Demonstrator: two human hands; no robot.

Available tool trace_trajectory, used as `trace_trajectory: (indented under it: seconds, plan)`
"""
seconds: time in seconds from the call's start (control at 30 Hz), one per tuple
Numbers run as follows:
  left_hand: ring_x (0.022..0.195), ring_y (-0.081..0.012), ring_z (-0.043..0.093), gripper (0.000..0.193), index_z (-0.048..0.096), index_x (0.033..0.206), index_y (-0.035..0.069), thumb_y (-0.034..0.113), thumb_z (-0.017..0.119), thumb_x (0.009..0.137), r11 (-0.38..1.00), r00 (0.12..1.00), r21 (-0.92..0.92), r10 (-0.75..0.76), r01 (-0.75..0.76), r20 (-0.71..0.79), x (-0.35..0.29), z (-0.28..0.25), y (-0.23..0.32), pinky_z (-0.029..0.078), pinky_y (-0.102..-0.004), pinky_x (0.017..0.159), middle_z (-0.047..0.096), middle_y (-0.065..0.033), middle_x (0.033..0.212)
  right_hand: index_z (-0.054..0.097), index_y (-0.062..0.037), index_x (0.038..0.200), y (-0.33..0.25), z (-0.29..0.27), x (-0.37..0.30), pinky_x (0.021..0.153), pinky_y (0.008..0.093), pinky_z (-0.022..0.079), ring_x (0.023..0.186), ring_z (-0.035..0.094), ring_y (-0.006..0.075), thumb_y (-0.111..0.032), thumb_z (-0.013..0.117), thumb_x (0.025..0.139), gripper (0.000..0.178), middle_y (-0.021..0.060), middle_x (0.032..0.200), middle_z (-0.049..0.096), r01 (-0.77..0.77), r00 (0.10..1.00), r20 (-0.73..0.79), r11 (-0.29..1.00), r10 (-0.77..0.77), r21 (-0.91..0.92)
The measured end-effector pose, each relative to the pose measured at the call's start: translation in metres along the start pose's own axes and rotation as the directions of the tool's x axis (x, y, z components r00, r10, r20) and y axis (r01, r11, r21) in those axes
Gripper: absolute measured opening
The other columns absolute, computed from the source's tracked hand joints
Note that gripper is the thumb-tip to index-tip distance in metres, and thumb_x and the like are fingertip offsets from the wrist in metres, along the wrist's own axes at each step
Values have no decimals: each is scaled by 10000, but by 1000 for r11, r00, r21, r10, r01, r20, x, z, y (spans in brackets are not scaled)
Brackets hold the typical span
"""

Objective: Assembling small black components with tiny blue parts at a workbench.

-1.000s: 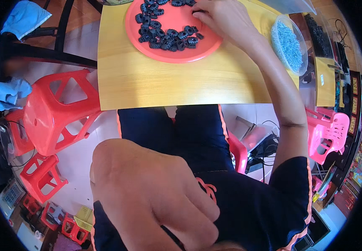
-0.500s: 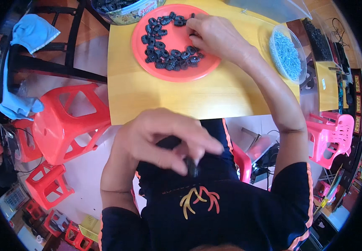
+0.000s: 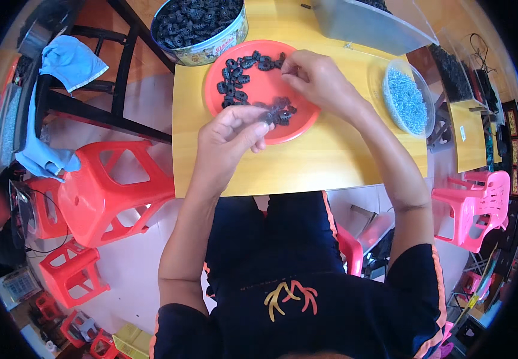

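Observation:
An orange-red round plate lies on the yellow table, holding several small black plastic parts. My left hand hovers over the plate's near left edge, its fingertips pinched on a small black part. Over the plate's far right side is my right hand, with fingers curled together at the parts; whether it grips one I cannot tell.
A round tin full of black parts stands at the table's far left corner. A clear bowl of small blue-grey pieces sits to the right, a grey box behind. Red plastic stools stand left, a pink chair right.
My left hand has risen from my lap to the plate, carrying a black part. The right hand stayed at the plate's far side.

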State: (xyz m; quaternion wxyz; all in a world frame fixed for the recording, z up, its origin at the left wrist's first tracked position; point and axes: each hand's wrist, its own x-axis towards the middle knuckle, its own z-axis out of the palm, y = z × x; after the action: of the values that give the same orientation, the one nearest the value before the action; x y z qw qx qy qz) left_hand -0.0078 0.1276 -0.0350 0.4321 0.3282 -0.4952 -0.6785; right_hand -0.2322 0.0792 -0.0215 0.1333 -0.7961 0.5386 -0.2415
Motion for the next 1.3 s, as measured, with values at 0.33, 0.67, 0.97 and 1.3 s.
trace_trajectory:
  seconds: [0.33,0.67,0.97,1.3]
  plan:
    - [690,-71,582,130,617,997,10,67,635,881,1000,1000,-7,22,-22,-17,10,7,4,459,-211,624,641,-24,829,675,-23,1053,-40,-13,-27,640,206,481,653,569,70,-146,671,875,217,17,802,648,-327,938,247,386,242,863]
    - [681,-66,574,123,618,994,11,59,632,882,999,999,-13,30,-30,-20,10,11,6,460,-210,617,641,-27,826,674,-11,1010,-44,-8,-34,640,208,480,646,569,68,-144,681,869,194,30,809,660,-288,945,200,364,261,886]
    - [678,-67,575,131,625,998,8,55,637,877,999,999,-11,33,-34,-14,13,9,5,466,-213,614,638,-25,809,668,-4,1013,-46,-16,-34,663,213,496,672,592,73,-106,664,876,172,37,832,670,-292,950,201,449,239,845]
    - [692,-83,590,123,625,987,-12,34,625,873,999,999,29,43,-43,14,14,10,4,482,-229,629,647,-41,821,637,33,884,-60,-16,-35,644,268,514,697,621,114,-15,643,826,75,60,732,627,-50,993,-56,819,100,571]
